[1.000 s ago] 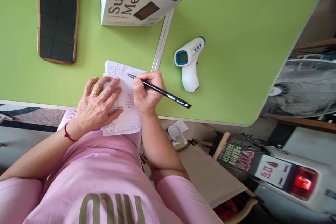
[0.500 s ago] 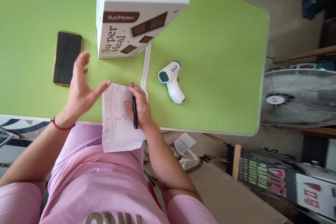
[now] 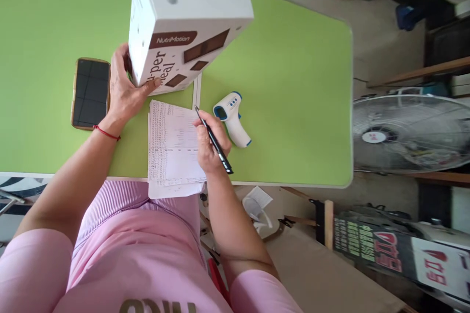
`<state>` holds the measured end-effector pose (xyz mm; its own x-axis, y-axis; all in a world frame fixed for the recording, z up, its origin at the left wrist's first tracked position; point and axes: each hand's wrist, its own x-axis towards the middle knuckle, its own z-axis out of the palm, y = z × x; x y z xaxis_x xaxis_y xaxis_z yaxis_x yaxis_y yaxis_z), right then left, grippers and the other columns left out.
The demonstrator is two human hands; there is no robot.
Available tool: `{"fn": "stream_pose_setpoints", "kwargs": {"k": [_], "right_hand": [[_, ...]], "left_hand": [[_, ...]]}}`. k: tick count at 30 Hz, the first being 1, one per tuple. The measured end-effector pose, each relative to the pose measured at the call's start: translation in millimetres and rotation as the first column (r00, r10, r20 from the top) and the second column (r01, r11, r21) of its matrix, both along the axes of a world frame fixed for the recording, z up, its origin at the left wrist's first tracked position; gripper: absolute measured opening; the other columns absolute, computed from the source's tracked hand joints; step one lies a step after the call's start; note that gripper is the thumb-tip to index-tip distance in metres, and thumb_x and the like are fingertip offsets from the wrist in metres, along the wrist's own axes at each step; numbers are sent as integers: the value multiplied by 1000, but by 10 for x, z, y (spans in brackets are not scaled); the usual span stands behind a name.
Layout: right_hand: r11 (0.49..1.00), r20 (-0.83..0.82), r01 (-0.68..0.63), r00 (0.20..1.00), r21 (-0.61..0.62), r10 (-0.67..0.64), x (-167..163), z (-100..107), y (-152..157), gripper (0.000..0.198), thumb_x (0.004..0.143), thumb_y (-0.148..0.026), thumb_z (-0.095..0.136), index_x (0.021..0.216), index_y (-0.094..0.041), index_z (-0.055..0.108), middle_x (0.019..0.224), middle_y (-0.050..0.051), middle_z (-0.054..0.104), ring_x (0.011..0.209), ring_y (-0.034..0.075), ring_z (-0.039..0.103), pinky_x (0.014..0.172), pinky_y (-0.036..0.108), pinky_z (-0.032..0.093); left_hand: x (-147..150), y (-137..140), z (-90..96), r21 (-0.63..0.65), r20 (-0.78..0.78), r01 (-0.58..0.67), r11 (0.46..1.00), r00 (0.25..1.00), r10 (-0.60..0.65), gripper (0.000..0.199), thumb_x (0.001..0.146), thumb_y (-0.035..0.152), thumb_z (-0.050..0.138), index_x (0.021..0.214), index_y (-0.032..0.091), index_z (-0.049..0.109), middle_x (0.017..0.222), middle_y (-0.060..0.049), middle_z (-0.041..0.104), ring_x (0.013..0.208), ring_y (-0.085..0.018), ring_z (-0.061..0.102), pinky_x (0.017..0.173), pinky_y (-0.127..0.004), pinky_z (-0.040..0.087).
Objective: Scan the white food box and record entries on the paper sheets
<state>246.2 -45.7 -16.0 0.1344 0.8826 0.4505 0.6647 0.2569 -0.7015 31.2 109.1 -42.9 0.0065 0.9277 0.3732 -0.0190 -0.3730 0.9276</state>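
My left hand (image 3: 127, 85) grips the lower left corner of a white box (image 3: 198, 19) printed "NutriMotion Su-per Meal", thumb on its printed face and fingers round the side. The box looks slightly tilted. A black pen (image 3: 215, 142) is held in my right hand (image 3: 213, 144), its tip pointing away from me beside the paper's upper right. Sheets of paper (image 3: 176, 156) with dense writing lie at the near table edge and overhang it. Just right of my right hand lies a white and blue infrared thermometer (image 3: 233, 118).
A phone (image 3: 90, 93) in a tan case lies left of my left hand on the green table (image 3: 293, 102). Beyond the table's right edge stands a large fan (image 3: 404, 132). A printed carton (image 3: 396, 254) is at the lower right.
My left hand has reached forward from open in the air and taken hold of the box, which has turned slightly. My right hand has moved right off the paper, still with the pen.
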Motion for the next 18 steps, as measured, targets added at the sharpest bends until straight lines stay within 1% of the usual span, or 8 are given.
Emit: {"fn": "stream_pose_setpoints", "kwargs": {"k": [3,5,7,9,11,13,16,18], "right_hand": [[998,-105,54,993,17,-52,-90,39,-86,34,104,-39,43,121,-24,69,101,6,71,92,19,71,84,39,62],[996,-115,75,991,42,-70,-100,59,-111,31,105,-36,43,118,-24,68,99,5,70,88,18,70,80,36,61],[991,-40,100,995,91,-97,-58,68,-128,27,104,-33,46,117,-23,67,100,6,68,92,18,70,81,35,60],[988,134,112,983,109,-126,14,47,-147,26,102,-31,49,117,-22,68,104,8,68,99,21,68,87,38,58],[994,344,100,933,38,-106,79,-10,-172,27,102,-27,48,117,-23,70,104,9,67,99,22,64,90,40,55],[992,492,92,870,-88,-37,117,-88,-198,33,102,-22,44,121,-24,71,102,9,67,94,22,61,88,41,52],[975,538,72,841,-212,55,167,-173,-199,45,99,-13,39,130,-27,69,101,10,66,91,23,58,86,42,49],[970,513,116,858,-212,10,261,-191,-149,49,94,-11,42,133,-27,67,102,11,65,94,26,58,89,46,49]], "left_hand": [[40,-158,182,-3,-5,14,1000,1000,-14,80,63,64,94,126,29,58,126,-9,63,121,-33,63,106,-49,53],[71,-221,262,-29,45,45,999,998,-43,72,68,66,90,121,28,59,124,-9,65,115,-32,66,101,-47,56],[95,-247,303,-78,104,62,995,993,-54,68,71,69,86,116,26,61,121,-9,67,111,-31,69,99,-47,57],[112,-249,323,-142,170,89,986,983,-65,66,70,70,86,112,25,62,117,-9,69,112,-31,69,100,-47,57],[125,-245,345,-204,260,179,962,958,-123,64,69,70,87,106,22,63,110,-9,70,116,-33,69,100,-48,58],[135,-251,369,-253,354,308,917,912,-209,63,69,69,87,100,19,65,104,-11,72,115,-36,70,96,-49,60],[137,-287,388,-335,408,388,859,881,-238,63,64,65,90,98,18,66,99,-11,75,102,-35,75,85,-47,64],[128,-316,379,-375,391,371,850,894,-218,64,64,61,91,104,18,65,101,-11,76,96,-32,76,81,-44,65]]}}
